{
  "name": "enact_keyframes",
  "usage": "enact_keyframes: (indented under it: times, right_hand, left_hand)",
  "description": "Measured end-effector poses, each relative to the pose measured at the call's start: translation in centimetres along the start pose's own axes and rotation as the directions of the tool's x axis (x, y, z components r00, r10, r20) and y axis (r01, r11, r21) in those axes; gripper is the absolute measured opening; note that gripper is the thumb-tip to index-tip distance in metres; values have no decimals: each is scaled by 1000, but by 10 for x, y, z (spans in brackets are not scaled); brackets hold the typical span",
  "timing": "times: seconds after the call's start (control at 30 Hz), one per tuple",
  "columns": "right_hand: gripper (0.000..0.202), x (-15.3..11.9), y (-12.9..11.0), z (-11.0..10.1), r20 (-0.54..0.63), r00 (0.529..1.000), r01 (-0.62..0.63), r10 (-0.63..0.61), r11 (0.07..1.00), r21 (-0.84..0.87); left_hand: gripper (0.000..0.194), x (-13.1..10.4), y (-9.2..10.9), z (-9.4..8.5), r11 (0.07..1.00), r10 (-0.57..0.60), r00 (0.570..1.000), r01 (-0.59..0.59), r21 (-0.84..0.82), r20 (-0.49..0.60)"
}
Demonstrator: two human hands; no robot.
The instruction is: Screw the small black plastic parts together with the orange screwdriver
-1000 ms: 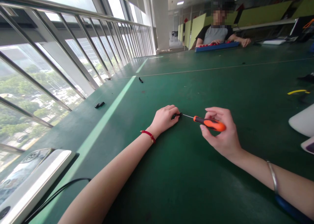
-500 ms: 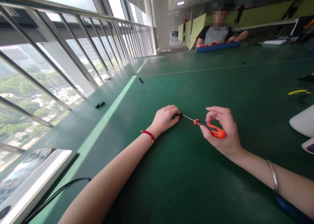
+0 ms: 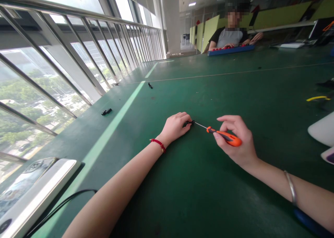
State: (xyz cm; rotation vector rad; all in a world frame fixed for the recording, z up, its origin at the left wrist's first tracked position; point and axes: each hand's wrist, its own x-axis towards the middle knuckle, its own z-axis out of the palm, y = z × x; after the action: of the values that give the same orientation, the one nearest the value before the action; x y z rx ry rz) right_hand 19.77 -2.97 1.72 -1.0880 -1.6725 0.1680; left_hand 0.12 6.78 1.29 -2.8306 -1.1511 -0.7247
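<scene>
Nearest, at the lower left, a silver-and-patterned device (image 3: 39,193) lies on the green surface (image 3: 167,199), with a black cable (image 3: 61,202) beside it. On the right, the wrist behind the right hand (image 3: 238,140) wears a silver bangle (image 3: 290,187).

A little farther, the 2 hands are both occupied. The right hand holds an orange-and-black screwdriver (image 3: 227,137) by its handle, the thumb against the handle and the index finger raised apart from it. The thin metal shaft points left, its tip at the small black part (image 3: 190,122). The left hand (image 3: 176,126), resting on the surface with a red bracelet (image 3: 158,145) at its wrist, pinches that part between its fingers; the part is mostly covered, so its shape cannot be told.

At the right edge are a white rounded object (image 3: 323,129) and, beyond it, a yellow curved piece (image 3: 317,98). On the left, 1 black piece (image 3: 106,112) lies between the pale stripe (image 3: 117,120) and the metal railing (image 3: 86,45); another small black piece (image 3: 150,85) lies farther off, just right of the stripe.

At the far end, a person (image 3: 229,38) sits behind a blue tray (image 3: 231,50) holding red items.
</scene>
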Motion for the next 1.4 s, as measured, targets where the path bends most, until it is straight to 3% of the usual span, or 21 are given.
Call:
enact_keyframes:
  times: [0.1,0.27,0.33,0.53,0.67,0.73,0.87,0.93,1.1,1.2,1.3,1.4]
  right_hand:
    - [12,-2,-2,0,52,998,-34,35,999,-21]
    - [35,0,0,1,-102,994,33,-30,999,22]
    - [40,1,1,0,-83,996,43,-40,998,37]
    - [11,-1,-1,0,8,1000,-3,3,999,-36]
    - [32,0,1,0,-96,995,39,-37,999,27]
    - [38,1,2,-1,-79,996,34,-30,998,50]
    - [17,1,3,-2,51,998,-41,39,998,39]
    - [10,0,2,-2,33,998,-56,56,998,15]
    - [38,-2,2,1,-126,991,-47,52,998,39]
    - [38,-4,-3,2,-48,992,-111,114,992,54]
    - [14,-5,-7,2,112,982,-156,150,987,49]
    - [14,-5,-8,3,70,992,-111,109,993,28]
  left_hand:
    - [12,0,0,0,1000,2,1000,-2,7,-2]
    - [12,0,0,0,1000,3,1000,-3,16,-3]
    - [12,-1,-1,0,1000,6,1000,-6,11,-6]
    - [11,-1,-1,0,1000,-5,1000,5,-8,-7]
    - [11,-1,0,-2,1000,-5,1000,5,-6,2]
    - [11,-1,0,-2,1000,-4,1000,4,-8,7]
    - [11,-1,0,-3,1000,-1,1000,1,-8,6]
    - [11,-1,0,-3,1000,-2,1000,2,-6,9]
    - [10,-1,0,-3,1000,-13,1000,13,-7,20]
    - [10,0,-2,-2,1000,-3,1000,3,-17,8]
    - [10,0,-3,-1,1000,-9,1000,9,-28,-8]
    - [10,1,-3,-1,998,-34,999,34,-52,-10]
